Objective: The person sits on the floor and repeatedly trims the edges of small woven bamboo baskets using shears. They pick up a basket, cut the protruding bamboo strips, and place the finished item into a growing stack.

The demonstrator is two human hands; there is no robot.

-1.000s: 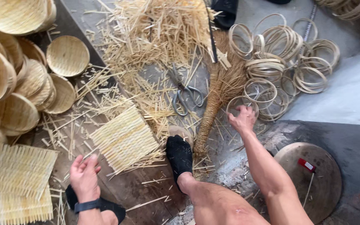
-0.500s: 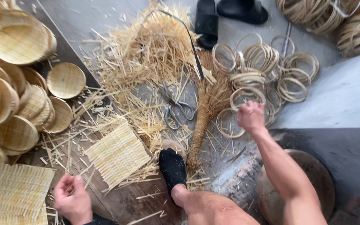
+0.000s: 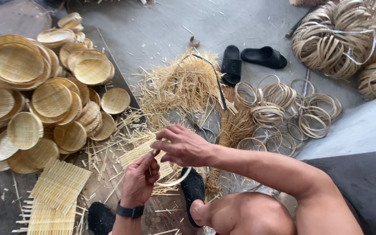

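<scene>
Bamboo ring half behind hands

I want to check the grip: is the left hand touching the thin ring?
Touching. The head view shows the left hand pinching the ring with the right hand.

Two black slippers, two flat woven mats.
</scene>
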